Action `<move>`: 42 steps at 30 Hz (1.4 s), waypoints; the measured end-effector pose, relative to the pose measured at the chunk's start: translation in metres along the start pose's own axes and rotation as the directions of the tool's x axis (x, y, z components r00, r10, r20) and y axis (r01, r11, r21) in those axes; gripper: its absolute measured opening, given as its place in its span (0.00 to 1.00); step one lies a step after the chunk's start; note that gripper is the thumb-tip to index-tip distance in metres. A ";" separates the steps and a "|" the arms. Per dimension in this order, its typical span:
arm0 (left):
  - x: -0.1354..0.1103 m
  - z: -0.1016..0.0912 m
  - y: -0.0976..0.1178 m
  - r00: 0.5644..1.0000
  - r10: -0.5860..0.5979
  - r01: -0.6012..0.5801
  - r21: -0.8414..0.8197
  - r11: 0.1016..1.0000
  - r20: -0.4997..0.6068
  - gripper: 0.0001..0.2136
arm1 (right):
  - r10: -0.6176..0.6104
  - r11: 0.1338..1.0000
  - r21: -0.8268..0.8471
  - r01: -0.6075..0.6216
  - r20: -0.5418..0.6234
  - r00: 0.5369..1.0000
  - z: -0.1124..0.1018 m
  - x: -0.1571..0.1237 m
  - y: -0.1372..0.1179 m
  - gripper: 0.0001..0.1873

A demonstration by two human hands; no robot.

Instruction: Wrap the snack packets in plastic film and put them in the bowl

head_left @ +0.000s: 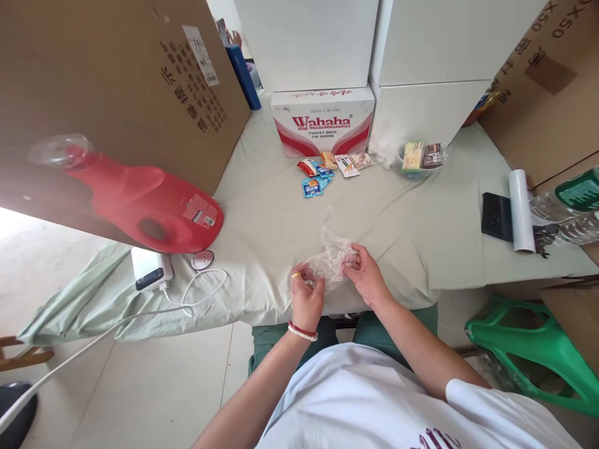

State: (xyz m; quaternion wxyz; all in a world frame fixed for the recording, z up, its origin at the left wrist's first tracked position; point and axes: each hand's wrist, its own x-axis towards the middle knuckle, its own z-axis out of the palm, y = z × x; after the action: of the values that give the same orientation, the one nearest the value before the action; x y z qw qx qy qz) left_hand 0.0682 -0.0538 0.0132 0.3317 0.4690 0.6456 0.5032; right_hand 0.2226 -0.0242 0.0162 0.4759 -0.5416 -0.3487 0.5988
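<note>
A crumpled clear plastic bag (331,255) lies at the front edge of the table covered in pale green cloth (262,218). Both of my hands pinch it: my left hand (306,296), with a ring and a red-and-white bead bracelet, grips its left side, and my right hand (365,271) grips its right side. Farther back lie several small snack packets (322,171) in blue, red and orange wrappers.
A Wahaha water carton (322,121) stands at the back under white boxes. A red jug (140,202) lies on its side at left beside a power bank (150,269) with a white cable. A bowl of packets (418,159), a white roll (521,212), a black wallet (496,217), bottles and a green stool (533,346) are at right.
</note>
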 end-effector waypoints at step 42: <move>0.082 -0.026 -0.032 0.587 0.233 -0.783 0.470 0.408 0.776 0.40 | -0.134 0.896 -0.444 -0.018 -0.308 0.942 -0.115 -0.004 -0.004 0.21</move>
State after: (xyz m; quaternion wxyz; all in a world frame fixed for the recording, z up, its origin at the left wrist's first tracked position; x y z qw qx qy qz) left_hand 0.0083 0.0130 -0.0067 0.0936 0.8788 0.4627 0.0705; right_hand 0.3360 -0.0381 0.0015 0.4106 -0.7169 -0.4065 0.3903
